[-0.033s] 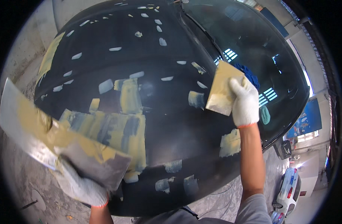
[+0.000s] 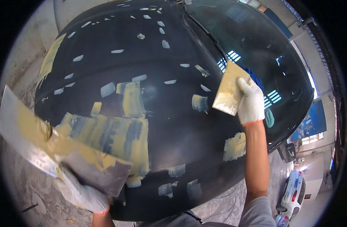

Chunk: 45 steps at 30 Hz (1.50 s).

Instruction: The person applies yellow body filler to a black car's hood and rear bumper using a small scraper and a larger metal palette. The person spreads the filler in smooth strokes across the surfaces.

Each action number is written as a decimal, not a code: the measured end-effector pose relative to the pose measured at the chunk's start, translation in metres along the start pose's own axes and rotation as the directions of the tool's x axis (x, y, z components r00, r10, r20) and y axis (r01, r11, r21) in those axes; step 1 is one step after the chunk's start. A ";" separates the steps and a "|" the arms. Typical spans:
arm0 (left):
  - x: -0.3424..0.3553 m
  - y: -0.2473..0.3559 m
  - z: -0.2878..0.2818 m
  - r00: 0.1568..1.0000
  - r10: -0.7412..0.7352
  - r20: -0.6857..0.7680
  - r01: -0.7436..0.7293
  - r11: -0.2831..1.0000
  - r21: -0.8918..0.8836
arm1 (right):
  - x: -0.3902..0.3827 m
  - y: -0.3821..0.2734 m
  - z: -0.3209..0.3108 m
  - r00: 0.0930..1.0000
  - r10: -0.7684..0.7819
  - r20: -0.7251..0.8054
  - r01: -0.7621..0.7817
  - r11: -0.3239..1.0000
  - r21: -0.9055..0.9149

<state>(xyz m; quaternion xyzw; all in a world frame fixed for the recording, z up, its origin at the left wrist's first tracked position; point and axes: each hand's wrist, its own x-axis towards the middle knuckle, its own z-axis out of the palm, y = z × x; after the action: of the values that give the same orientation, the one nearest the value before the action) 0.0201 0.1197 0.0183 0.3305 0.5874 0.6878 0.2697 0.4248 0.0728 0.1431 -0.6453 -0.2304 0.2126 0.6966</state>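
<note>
My right hand (image 2: 251, 100), gloved, is pinched on a paste-smeared flat spreader (image 2: 227, 92), thumb across its face, the fingers behind mostly hidden; the spreader is above the car's dark hood (image 2: 177, 136) near the windshield (image 2: 241, 34), though I can't tell whether it touches. My left hand (image 2: 82, 193) is closed on the lower edge of a wide metal plate (image 2: 94, 166), tilted over the patched front corner. If that tilt steepens, the paste lump (image 2: 44, 128) could slide off; a careless swing of the spreader's corner might scratch the glass or smear the blue cloth (image 2: 256, 77).
</note>
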 end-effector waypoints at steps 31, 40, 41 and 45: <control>-0.001 -0.003 -0.071 0.994 -0.018 0.107 0.033 0.990 -0.140 | 0.000 -0.001 -0.197 0.987 -0.052 -0.150 0.091 0.959 0.268; 0.022 -0.022 -0.094 0.999 0.018 -0.032 -0.013 0.986 0.164 | 0.047 0.007 -0.111 1.000 -0.009 0.023 0.007 0.997 0.077; 0.025 -0.019 -0.095 0.987 0.130 0.099 -0.162 0.850 0.500 | 0.052 0.006 -0.099 0.999 -0.014 0.046 0.012 0.999 0.037; 0.026 -0.017 -0.101 0.933 0.254 0.256 -0.359 0.596 0.719 | 0.083 0.002 -0.047 0.993 -0.087 0.077 0.101 0.975 -0.197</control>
<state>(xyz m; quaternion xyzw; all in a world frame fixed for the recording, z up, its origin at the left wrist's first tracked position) -0.0744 0.0790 -0.0040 0.5510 0.7352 0.3942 0.0220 0.5190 0.0844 0.1418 -0.6930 -0.3046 0.1768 0.6290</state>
